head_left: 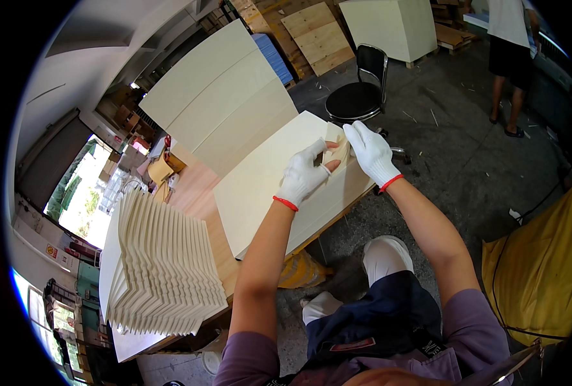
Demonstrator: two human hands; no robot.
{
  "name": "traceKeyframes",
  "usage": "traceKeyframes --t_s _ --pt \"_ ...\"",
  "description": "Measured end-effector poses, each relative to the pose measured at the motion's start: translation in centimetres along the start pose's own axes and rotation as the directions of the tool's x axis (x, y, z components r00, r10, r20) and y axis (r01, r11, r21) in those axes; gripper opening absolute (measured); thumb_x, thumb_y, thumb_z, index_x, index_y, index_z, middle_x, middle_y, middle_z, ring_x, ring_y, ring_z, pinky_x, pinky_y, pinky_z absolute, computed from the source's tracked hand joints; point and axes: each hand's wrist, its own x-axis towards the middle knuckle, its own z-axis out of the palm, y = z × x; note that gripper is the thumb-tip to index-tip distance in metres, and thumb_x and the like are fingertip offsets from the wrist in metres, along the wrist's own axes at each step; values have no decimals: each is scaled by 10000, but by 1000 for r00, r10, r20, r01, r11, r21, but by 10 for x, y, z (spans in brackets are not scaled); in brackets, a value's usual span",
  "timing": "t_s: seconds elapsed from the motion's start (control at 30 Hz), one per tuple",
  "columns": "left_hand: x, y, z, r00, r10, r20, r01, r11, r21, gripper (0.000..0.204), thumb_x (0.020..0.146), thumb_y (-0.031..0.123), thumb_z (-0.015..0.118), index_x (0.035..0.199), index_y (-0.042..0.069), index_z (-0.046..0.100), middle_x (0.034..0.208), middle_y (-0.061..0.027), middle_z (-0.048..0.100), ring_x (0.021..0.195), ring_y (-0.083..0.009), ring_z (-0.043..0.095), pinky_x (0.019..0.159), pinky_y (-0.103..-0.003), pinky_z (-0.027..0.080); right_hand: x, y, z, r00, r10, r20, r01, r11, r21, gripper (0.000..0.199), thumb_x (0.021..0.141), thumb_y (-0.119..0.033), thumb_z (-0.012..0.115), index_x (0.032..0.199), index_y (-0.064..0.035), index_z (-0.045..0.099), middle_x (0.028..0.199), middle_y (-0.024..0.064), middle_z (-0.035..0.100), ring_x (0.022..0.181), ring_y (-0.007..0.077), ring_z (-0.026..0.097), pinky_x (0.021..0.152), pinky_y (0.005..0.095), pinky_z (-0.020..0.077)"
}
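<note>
At the bench's [199,193] far edge, both gloved hands meet on a small folded card piece [337,153].

Left hand [303,175] pinches its near side, right hand [371,152] clamps its far side, above a cream sheet [266,186]; fanned sheets [160,270] lie left.

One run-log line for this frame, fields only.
left hand: pinching small folded card piece | right hand: same piece | under: cream sheet | left: fanned stack

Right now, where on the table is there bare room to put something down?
A bare strip of wooden tabletop shows between the fanned stack of cream folded sheets and the big flat cream sheet. That sheet's near half is bare too. It is crowded at its far corner, where both white-gloved hands, left and right, work.
</note>
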Motion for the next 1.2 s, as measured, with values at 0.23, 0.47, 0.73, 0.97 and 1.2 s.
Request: traceKeyframes --t_s 0.23,0.47,0.73,0.97,1.2 --pt "2 1 -2 1000 -27 11 28 999 -38 315 951 204 634 1250 105 637 987 -102 705 887 -174 639 836 -315 500 0 -2 -2 1000 9 -10 -9 1000 11 460 1017 -491 401 940 -62 548 845 211 603 840 443 585 694 514 412" --pt "-1 6 -3 1000 -18 2 18 1000 14 261 971 187 566 1206 117 655 967 -133 704 899 -228 658 840 -347 501 0 0 -3 1000 -6 -3 6 1000 9 451 1015 -488 410 950 -62 544 833 211 598 830 447 583 690 517 409" --pt "0 -3 1 999 3 -35 -1 998 68 375 845 265 764 1173 114 665 943 -117 709 883 -236 666 823 -356 510 -1 -1 0 1000 0 -7 0 1000 6 449 1016 -486 405 961 -65 552 849 209 609 845 448 587 697 516 416" --pt "-3 12 -3 998 -53 -25 53 999 -12 235 963 165 583 1177 109 661 932 -141 697 847 -255 655 809 -354 504 0 -6 -3 986 154 71 -158 986 58 437 1016 -477 416 945 -66 547 816 192 599 820 430 594 690 500 422" --pt "-1 6 -1 1000 14 -18 -12 994 111 230 928 198 638 1138 107 663 972 -156 707 912 -286 674 830 -373 512 -2 -1 1 999 31 -17 -30 998 49 438 1014 -477 431 932 -64 549 807 192 595 813 426 596 689 496 422"
